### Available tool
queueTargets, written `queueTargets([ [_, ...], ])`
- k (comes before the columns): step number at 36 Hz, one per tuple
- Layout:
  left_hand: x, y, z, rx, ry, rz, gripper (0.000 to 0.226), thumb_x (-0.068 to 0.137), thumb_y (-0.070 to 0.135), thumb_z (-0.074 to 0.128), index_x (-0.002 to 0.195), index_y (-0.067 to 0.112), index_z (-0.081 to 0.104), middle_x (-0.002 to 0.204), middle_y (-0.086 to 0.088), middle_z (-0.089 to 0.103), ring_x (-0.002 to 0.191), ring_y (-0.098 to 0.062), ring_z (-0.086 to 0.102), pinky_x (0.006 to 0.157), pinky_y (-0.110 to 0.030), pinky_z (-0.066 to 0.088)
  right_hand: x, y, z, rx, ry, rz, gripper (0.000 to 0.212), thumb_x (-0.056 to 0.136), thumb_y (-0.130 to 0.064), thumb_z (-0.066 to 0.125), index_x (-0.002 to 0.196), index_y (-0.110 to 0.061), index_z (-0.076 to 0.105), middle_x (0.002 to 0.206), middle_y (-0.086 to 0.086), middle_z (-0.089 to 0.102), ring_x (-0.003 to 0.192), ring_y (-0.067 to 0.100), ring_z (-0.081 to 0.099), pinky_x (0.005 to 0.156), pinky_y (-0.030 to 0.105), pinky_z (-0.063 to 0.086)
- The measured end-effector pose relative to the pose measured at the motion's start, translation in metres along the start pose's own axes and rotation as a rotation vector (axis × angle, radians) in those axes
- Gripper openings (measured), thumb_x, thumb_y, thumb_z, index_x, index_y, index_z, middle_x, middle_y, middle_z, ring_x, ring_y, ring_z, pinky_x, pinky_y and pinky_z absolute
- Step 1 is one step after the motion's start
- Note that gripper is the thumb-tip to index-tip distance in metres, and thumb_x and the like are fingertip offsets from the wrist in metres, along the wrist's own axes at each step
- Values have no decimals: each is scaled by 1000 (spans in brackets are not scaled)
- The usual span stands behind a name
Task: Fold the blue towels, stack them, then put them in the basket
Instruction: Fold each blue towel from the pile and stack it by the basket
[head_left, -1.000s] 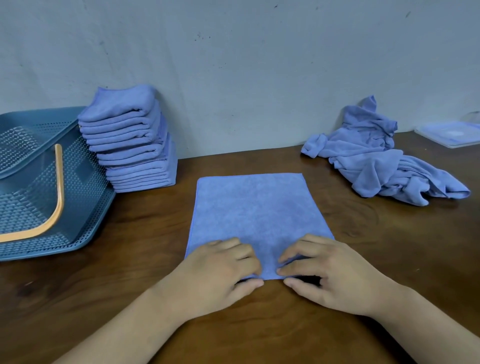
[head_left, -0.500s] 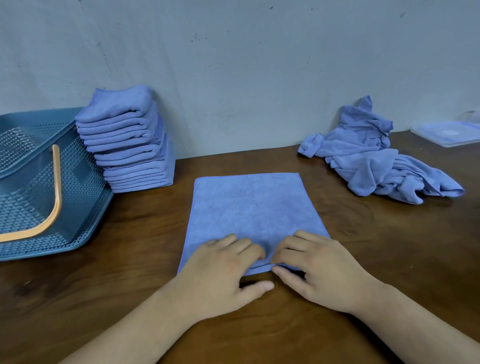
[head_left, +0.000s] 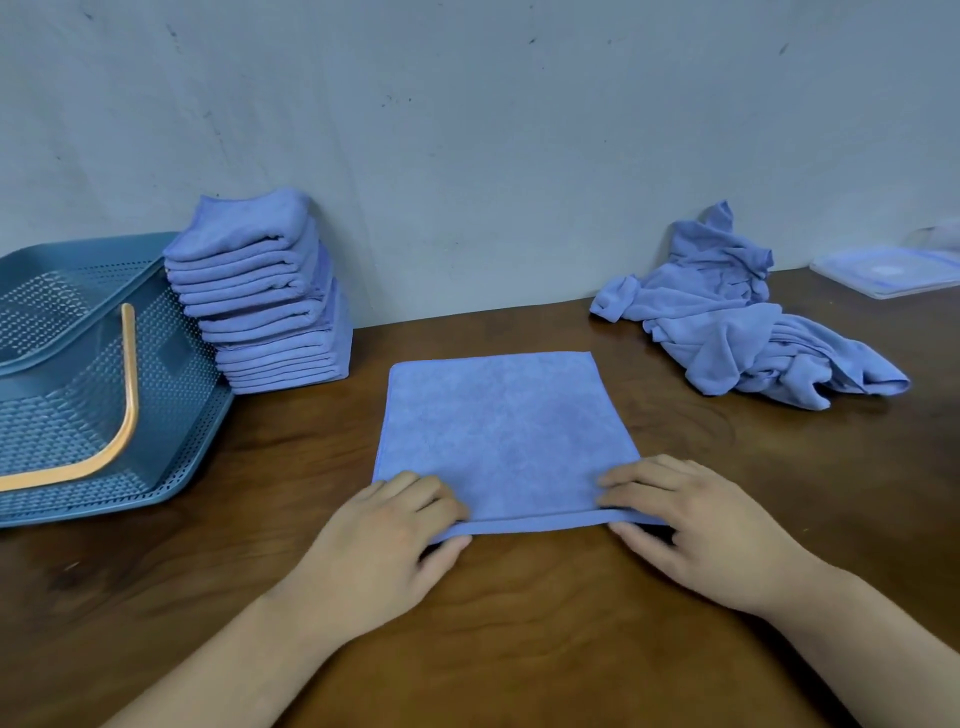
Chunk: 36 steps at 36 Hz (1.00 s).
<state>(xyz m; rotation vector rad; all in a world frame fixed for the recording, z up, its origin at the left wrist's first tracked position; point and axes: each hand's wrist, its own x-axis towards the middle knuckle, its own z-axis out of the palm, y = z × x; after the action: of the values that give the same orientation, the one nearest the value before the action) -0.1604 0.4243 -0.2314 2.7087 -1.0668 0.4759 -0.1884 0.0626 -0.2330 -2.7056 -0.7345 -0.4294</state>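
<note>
A blue towel (head_left: 501, 431) lies flat in the middle of the wooden table, folded double. My left hand (head_left: 387, 540) pinches its near left corner, fingers on top and thumb under the edge. At the near right corner my right hand (head_left: 691, 525) pinches the same edge the same way. A stack of several folded blue towels (head_left: 260, 296) stands at the back left against the wall. Beside it, at the far left, sits the blue perforated basket (head_left: 171, 364) with an orange handle (head_left: 111, 441).
A heap of unfolded blue towels (head_left: 737, 317) lies at the back right by the wall. A clear plastic lid (head_left: 891, 270) rests at the far right edge. The wall runs close behind the table.
Both hands slid apart along the towel's near edge, from its middle out to the two corners, and now pinch the corners.
</note>
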Motion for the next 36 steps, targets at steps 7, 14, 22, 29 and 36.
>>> queueTargets([
  [7,-45,-33,-19,-67,-13,-159,24,104,53,48,118,42,65,119,33,56,113,7,57,88,-14,48,-23,7,-10,59,77,114,27,99,-43,60,121,-44,74,128,-35,64,122,-12,58,96,26,53],
  [14,-48,-38,-24,-164,-44,-197,26,106,52,48,122,43,67,123,38,59,120,10,58,96,-13,46,-20,2,-19,250,65,288,24,99,-45,61,119,-56,70,113,-34,69,108,-4,66,89,20,50],
  [22,-48,-25,-36,-323,26,-342,24,101,62,51,121,55,63,113,32,69,102,5,69,78,-16,52,-21,-2,-26,389,96,408,22,100,-30,68,115,-46,74,106,-29,74,100,-2,71,87,24,51],
  [29,-44,-16,-42,-544,75,-447,25,100,39,60,121,50,52,104,18,75,96,-7,71,59,-16,48,-20,-7,-29,484,135,451,27,106,-25,58,116,-47,70,100,-25,74,89,4,69,76,15,48],
  [36,-33,-13,-45,-620,126,-484,27,103,32,59,120,51,51,104,14,75,92,-17,70,68,-37,52,-2,-9,-28,510,196,452,23,104,-41,50,119,-52,64,114,-19,72,94,16,70,84,29,52],
])
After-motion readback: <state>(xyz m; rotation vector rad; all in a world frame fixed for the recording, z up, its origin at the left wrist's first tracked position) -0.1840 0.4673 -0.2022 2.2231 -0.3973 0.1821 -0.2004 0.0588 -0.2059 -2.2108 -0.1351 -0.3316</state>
